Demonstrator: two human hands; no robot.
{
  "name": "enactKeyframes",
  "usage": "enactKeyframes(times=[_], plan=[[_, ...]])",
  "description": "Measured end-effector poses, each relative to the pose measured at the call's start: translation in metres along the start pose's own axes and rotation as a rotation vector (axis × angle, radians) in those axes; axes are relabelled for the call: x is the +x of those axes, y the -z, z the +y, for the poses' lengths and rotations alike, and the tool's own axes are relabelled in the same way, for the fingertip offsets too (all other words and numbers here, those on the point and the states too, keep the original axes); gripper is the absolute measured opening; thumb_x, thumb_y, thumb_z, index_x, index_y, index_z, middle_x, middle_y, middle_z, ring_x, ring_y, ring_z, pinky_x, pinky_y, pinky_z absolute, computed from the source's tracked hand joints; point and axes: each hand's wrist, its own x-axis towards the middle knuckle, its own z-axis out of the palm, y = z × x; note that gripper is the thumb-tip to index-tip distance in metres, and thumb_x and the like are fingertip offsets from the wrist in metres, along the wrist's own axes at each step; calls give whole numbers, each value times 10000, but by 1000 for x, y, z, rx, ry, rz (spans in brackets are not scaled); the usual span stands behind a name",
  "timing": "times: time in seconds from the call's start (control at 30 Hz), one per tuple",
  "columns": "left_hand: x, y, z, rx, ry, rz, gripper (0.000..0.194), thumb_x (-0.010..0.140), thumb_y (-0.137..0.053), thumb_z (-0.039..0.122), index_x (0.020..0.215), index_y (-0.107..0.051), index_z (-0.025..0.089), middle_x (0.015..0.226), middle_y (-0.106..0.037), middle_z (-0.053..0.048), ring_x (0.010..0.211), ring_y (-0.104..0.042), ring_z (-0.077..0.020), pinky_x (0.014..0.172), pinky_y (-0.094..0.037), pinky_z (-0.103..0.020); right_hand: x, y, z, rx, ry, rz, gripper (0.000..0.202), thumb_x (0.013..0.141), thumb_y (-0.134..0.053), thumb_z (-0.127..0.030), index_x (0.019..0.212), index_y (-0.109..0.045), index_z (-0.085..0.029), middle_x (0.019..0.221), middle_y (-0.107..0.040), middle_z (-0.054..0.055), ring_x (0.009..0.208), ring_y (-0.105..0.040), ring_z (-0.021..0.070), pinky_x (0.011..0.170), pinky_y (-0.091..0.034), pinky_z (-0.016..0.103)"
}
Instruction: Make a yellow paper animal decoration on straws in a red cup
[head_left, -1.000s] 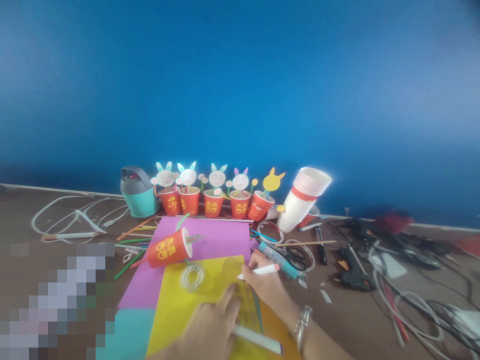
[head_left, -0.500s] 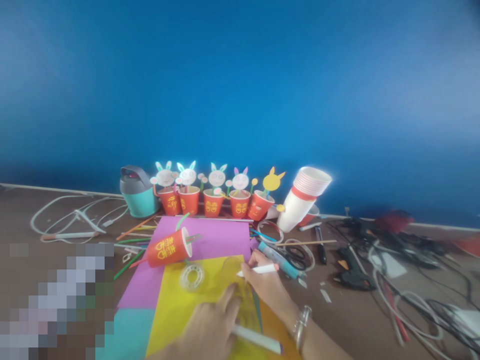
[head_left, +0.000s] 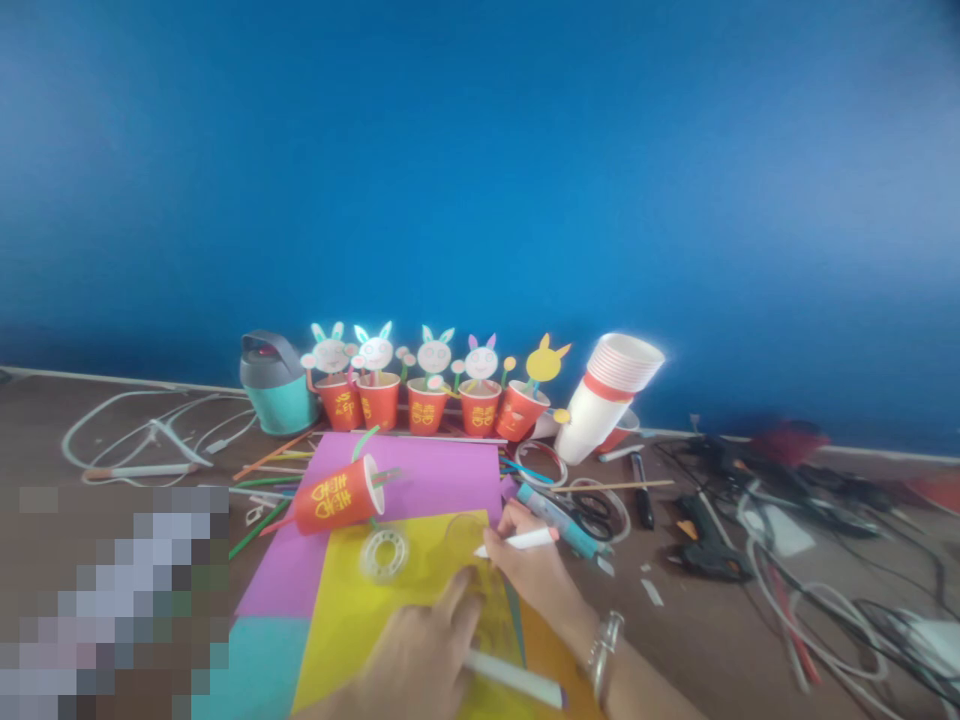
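Nothing visible has shifted just now: the right hand [head_left: 541,572] keeps its grip together on a slim white marker with a pinkish end [head_left: 529,540], its tip by a faint curved line on the bright yellow paper sheet [head_left: 352,630]. The left hand [head_left: 416,650] rests on the sheet's near part, beside a white marker with a purple end [head_left: 517,678]; whether its grip clamps that marker, I cannot tell. A clear round tape roll [head_left: 366,553] lies at far left on the sheet.

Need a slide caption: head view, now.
Right hand holds a white marker over yellow paper; left hand rests nearby, bunny-topped red cups behind.
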Motion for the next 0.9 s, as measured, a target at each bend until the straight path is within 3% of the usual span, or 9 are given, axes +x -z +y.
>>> enactKeyframes(times=[0.6,0.9], plan=[[1,1,1,10,18,-26,631,729,-451,87,1351,-471,187,1558,-324,-90,928,-704,-315,845,-565,-488,-1,3,-6,50,8,-2,224,760,-516,-320,592,-379,-263,525,-454,-53,528,-521,153,512,-407,260],[-2,-5,0,-27,39,55,621,718,-489,82,1315,-492,255,1530,-381,-63,927,-698,-241,876,-547,-356,-1,2,-3,74,2,22,229,765,-524,-288,591,-378,-260,512,-463,-59,511,-489,142,505,-393,253]])
